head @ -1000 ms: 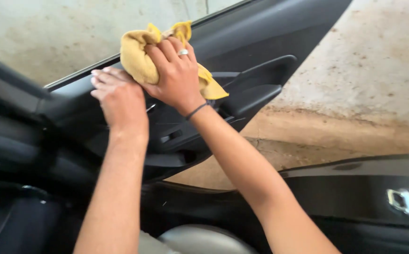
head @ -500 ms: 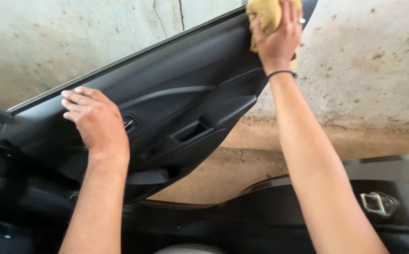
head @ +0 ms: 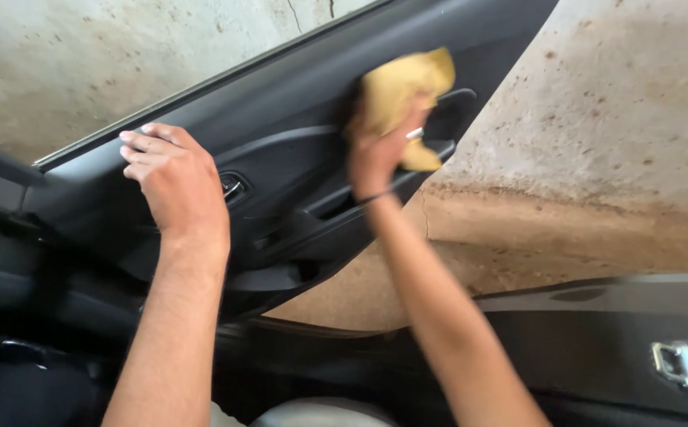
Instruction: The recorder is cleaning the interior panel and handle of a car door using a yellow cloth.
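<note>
Up on the black door panel, the yellow cloth sits bunched in the clenched right hand, pressed by the armrest. Left hand lies flat and released on the panel beside the handle; a stained concrete wall lies beyond.

Both forearms bare, no sleeves in view; right hand wears a silver ring and a thin dark wristband; left hand wears nothing.
</note>
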